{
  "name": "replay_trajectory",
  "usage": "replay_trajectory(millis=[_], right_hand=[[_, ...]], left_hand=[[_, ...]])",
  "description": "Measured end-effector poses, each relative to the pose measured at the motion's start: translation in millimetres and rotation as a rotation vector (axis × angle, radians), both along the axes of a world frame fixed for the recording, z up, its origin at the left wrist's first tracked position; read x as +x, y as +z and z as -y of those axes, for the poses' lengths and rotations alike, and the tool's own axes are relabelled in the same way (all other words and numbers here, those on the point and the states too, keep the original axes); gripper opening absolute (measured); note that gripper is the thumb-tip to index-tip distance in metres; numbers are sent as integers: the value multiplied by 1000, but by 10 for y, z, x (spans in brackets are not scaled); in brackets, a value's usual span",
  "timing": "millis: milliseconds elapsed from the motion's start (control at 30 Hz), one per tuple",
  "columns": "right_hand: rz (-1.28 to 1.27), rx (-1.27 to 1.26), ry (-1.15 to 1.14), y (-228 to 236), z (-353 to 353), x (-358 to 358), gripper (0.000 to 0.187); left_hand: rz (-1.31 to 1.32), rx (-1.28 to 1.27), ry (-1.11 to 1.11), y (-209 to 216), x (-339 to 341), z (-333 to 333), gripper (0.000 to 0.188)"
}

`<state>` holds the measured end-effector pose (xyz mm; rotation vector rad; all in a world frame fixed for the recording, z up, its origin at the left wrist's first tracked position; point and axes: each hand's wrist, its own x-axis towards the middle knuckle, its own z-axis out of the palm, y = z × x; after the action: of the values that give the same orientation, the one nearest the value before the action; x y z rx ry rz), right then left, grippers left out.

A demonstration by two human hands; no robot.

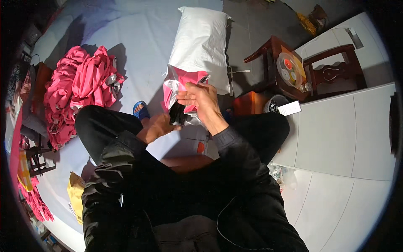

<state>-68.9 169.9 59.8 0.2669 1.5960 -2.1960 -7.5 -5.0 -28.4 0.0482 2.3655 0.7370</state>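
Between my knees is a pink and silver piece of cloth (171, 87), crumpled, with a silver side showing. My right hand (203, 103) is on its right part, fingers curled over the material. Dark black material (176, 114), its kind unclear, hangs at the lower part of the cloth. Low beside it is my left hand (157, 128), slightly blurred, its fingertips closed at the lower edge of the black material. What those fingertips pinch is hidden.
A large pile of pink cloth pieces (86, 80) lies at the left. A stuffed white sack (199, 40) lies straight ahead. To the right are a dark wooden chair (289, 63) bearing a round clear container (289, 69), a white phone-like slab (289, 108) and pale cabinets (327, 130).
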Motion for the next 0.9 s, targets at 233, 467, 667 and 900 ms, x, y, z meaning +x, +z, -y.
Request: replay_trajectory(millis=[233, 467, 667, 900], right_hand=[[-62, -135, 11, 419, 186, 75, 24], [-109, -237, -40, 638, 268, 67, 23], [-140, -253, -90, 702, 260, 99, 23], [-197, -244, -128, 747, 248, 140, 23]], left_hand=[[-395, 33, 113, -600, -44, 144, 34], [-613, 342, 313, -841, -102, 71, 50], [-441, 186, 282, -648, -77, -120, 56], [79, 644, 521, -690, -149, -200, 75]])
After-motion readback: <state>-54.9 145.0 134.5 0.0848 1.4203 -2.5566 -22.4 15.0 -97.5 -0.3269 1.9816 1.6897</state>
